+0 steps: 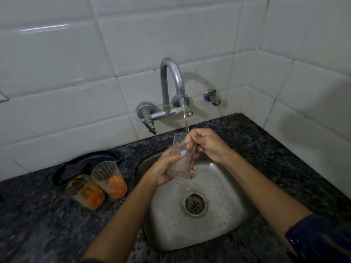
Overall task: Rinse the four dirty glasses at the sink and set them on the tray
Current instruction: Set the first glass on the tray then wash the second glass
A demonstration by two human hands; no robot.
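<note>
You are mid-rinse: your left hand (167, 168) grips the glass (182, 156) under the tap (171, 78), right hand (207, 145) fingers curled inside its rim. Next, carry it to the tray (79, 164) at nine o'clock, beyond two dirty glasses (109, 179).

2 glasses (96, 185) left of sink (224, 221)

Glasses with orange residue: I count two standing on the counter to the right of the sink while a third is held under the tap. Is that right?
Not quite. The two dirty glasses stand on the counter to the left of the sink, not the right, as the head view shows. The rest holds: both hands hold a third glass under the running tap.
</note>
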